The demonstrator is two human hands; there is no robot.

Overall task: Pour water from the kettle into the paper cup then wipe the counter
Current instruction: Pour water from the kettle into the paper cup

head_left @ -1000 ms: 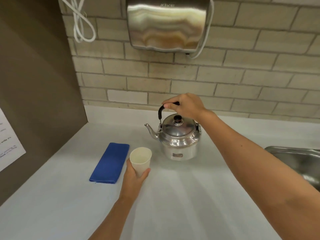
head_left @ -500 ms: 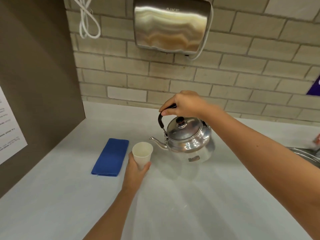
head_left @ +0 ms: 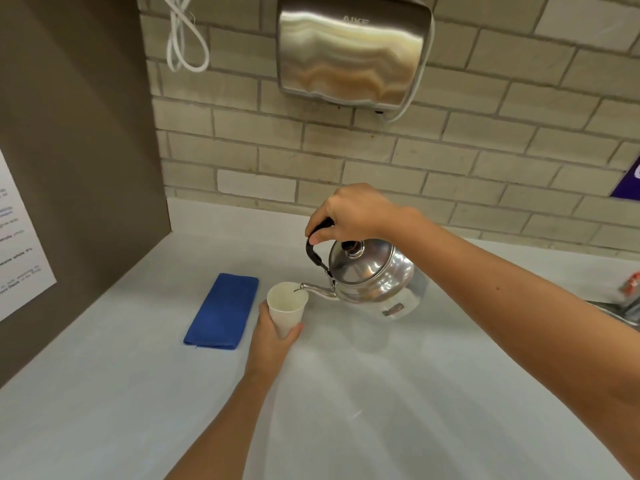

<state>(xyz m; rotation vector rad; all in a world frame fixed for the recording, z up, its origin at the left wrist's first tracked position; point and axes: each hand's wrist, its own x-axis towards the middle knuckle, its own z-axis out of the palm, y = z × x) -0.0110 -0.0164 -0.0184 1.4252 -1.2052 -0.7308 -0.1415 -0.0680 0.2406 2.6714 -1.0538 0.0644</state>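
So the kettle (head_left: 372, 271) is held up off the table (head_left: 381, 393) by the right hand (head_left: 353, 211), whose grip is wrapped tight around the black handle (head_left: 313, 251) at the top, thumb tip pressed on the handle's front bend. The kettle is tilted forward and to the left, lid (head_left: 358, 259) on, with its thin spout (head_left: 317, 289) poked just over the rim of the paper cup (head_left: 286, 306). The spout tip looks to be right at the rim, but whether water is actually running can't really be made out. The cup is kept upright by the left hand (head_left: 273, 336), its grip curled around the lower part of the cup wall, thumb on the right side and fingers round the left. Whether the cup's base is touching the table or is lifted a bit can't be told, since it's hidden by the hand. A folded blue cloth (head_left: 223, 311) is laid flat on the table just left of the cup, untouched. A shiny metal hand dryer (head_left: 353, 53) is mounted on the brick wall (head_left: 485, 150) behind, with a white cord (head_left: 185, 36) looped up to its left. A bit of a metal sink (head_left: 620, 311) edge is seen at the far right, behind the right forearm.
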